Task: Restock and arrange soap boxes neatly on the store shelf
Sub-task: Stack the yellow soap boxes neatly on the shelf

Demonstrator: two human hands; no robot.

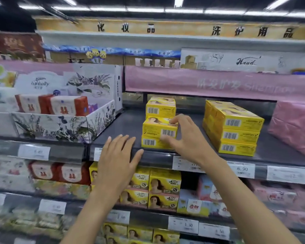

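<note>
Pinches upper soap box (158, 128) with right hand (188, 138), thumb on barcode face, fingers curled over top edge: likely squaring it on lower soap box (149, 142) at front of shelf (127, 124), near frame centre. Rests left hand (118, 155) flat, fingers spread, on shelf lip at 9 o'clock of that pile, probably for steadying. Shows yellow carton, barcode forward, portrait on top; matching three-high stack (236, 131) at 3 o'clock, further pair (160, 107) at 12.
</note>
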